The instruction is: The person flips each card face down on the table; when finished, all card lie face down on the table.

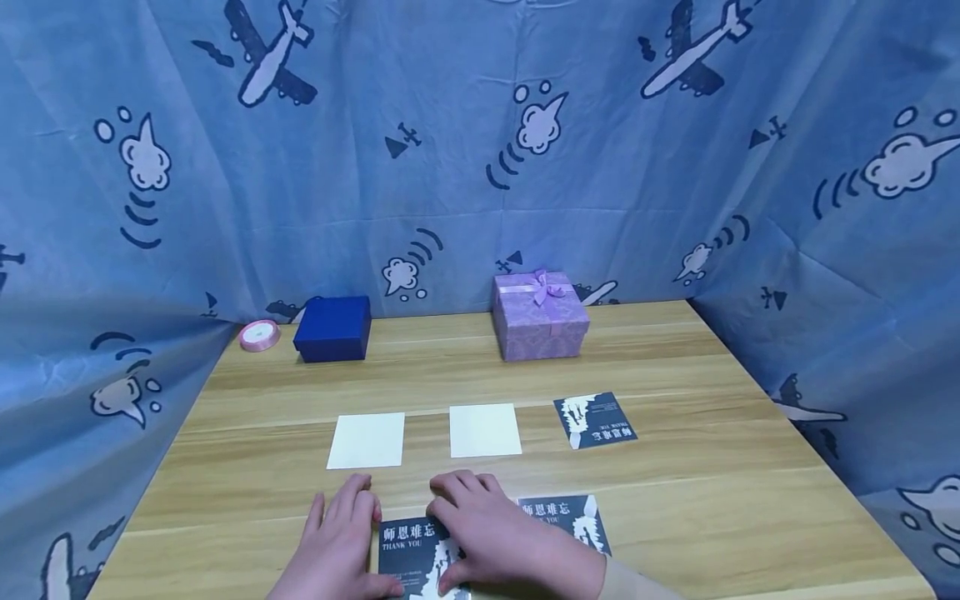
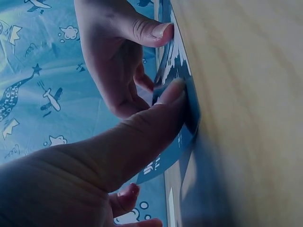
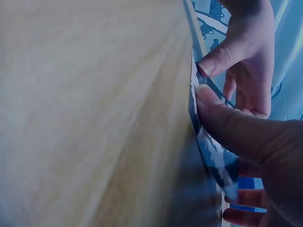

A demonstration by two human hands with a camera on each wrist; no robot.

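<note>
At the near edge of the light wooden counter (image 1: 675, 500), the left hand (image 1: 337, 546) and right hand (image 1: 491, 537) both pinch a dark blue printed "THANK YOU" card (image 1: 408, 542), thumbs under its lifted edge in the wrist views. A second such card (image 1: 570, 517) lies just beside the right hand. Farther back lie two blank cream cards (image 1: 367, 440), a third printed card (image 1: 595, 420), a purple gift box with a bow (image 1: 540, 317) and a navy box (image 1: 333, 328).

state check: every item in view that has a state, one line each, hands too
left hand: on the near card, thumb pressing its edge
right hand: on the same card, thumb pressing its edge
near card: printed side up, edge lifted off the table
second dark card: flat, partly under the right hand
far dark card: flat, untouched
two blank cards: flat, side by side
blue box: closed
purple gift box: closed, bow on lid
ribbon roll: lying flat
</note>
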